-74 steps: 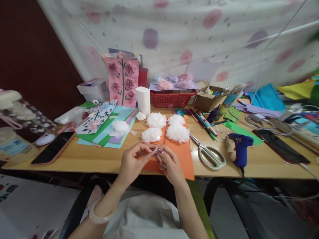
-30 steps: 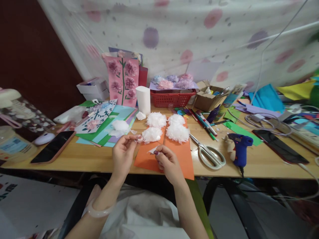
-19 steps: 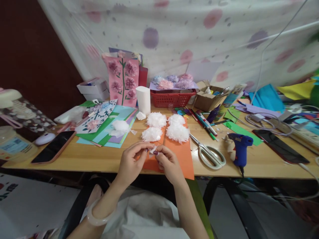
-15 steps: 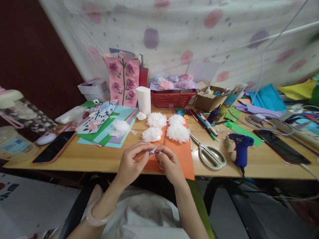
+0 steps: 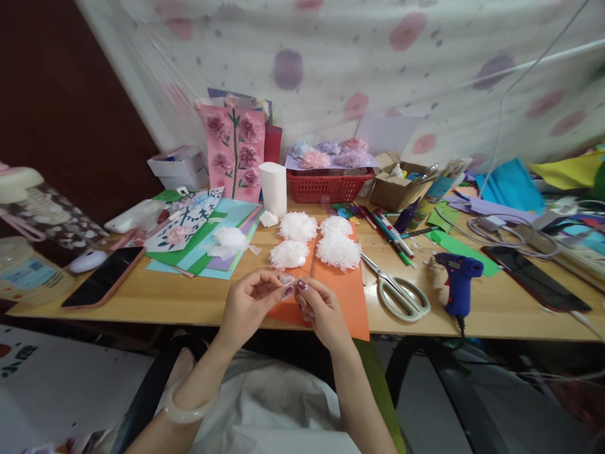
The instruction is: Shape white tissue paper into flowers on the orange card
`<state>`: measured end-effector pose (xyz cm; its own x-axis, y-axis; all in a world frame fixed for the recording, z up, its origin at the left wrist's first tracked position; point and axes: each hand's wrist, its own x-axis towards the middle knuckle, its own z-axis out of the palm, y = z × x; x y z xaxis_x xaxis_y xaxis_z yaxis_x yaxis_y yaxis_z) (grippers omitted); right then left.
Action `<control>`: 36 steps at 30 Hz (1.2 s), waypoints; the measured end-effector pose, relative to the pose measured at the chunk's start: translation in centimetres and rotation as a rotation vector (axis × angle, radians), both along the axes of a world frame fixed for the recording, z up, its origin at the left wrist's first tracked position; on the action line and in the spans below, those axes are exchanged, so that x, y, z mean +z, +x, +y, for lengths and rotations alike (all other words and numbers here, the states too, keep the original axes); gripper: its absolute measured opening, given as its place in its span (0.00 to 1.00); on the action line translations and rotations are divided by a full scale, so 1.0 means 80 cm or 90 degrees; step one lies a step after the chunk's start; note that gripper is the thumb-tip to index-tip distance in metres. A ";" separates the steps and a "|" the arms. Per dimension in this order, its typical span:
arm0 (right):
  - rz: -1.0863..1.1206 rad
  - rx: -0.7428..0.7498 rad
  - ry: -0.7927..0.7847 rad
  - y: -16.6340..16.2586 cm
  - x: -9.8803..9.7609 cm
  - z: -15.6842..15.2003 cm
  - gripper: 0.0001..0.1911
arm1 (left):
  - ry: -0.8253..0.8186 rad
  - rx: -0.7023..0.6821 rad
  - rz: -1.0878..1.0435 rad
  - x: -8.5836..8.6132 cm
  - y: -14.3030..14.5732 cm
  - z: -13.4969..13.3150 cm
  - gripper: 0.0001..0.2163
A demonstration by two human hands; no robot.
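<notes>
Between both hands is a small piece of white tissue paper [image 5: 286, 280], pinched above the front edge of the table. My left hand [image 5: 248, 306] has thumb and fingers closed on it. My right hand [image 5: 320, 310] pinches its right end, the fingertips meeting those of the left. Underneath lies an orange sheet of paper [image 5: 343, 306]. Fluffy white paper flowers sit just beyond the hands: one at front left [image 5: 289, 254], one at front right [image 5: 338, 252], and others behind. A pile of white tissue [image 5: 229, 239] rests on coloured sheets to the left.
Right of the orange sheet lie scissors [image 5: 401, 293], a blue glue gun [image 5: 457, 284] and a phone [image 5: 534, 277]. Several markers [image 5: 392, 233] are behind them. A white paper roll [image 5: 273, 189] and red basket [image 5: 326, 188] stand at the back. Another phone [image 5: 104, 277] is at left.
My left fingers have shifted slightly and spread a little, showing more of the white tissue piece. Both hands stay over the orange sheet. The view has tilted very slightly.
</notes>
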<state>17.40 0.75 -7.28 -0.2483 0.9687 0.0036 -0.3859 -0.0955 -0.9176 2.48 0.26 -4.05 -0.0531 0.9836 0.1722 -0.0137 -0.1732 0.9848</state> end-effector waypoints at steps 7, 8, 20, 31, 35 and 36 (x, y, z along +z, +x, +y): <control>-0.059 -0.027 0.039 0.000 -0.001 -0.001 0.18 | 0.046 -0.022 0.002 -0.008 -0.001 -0.003 0.07; -0.063 -0.031 0.040 0.000 -0.001 -0.001 0.18 | 0.054 -0.022 0.005 -0.008 -0.001 -0.003 0.06; -0.054 -0.034 0.069 0.001 -0.004 0.001 0.15 | 0.085 -0.057 -0.024 -0.007 -0.003 -0.009 0.07; -0.072 -0.039 0.079 0.001 -0.007 -0.001 0.14 | 0.041 -0.024 0.022 -0.002 -0.005 -0.007 0.07; -0.076 -0.041 0.086 0.002 -0.004 0.000 0.13 | 0.044 -0.032 -0.004 -0.002 -0.005 -0.005 0.11; -0.075 -0.040 0.086 0.002 -0.003 0.000 0.13 | 0.051 -0.032 -0.010 -0.002 -0.005 -0.005 0.10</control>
<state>17.55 0.77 -7.50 -0.1938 0.9750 0.1091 -0.2756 0.0526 -0.9598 2.05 -0.11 -4.21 -0.0067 0.9682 0.2502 -0.0396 -0.2502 0.9674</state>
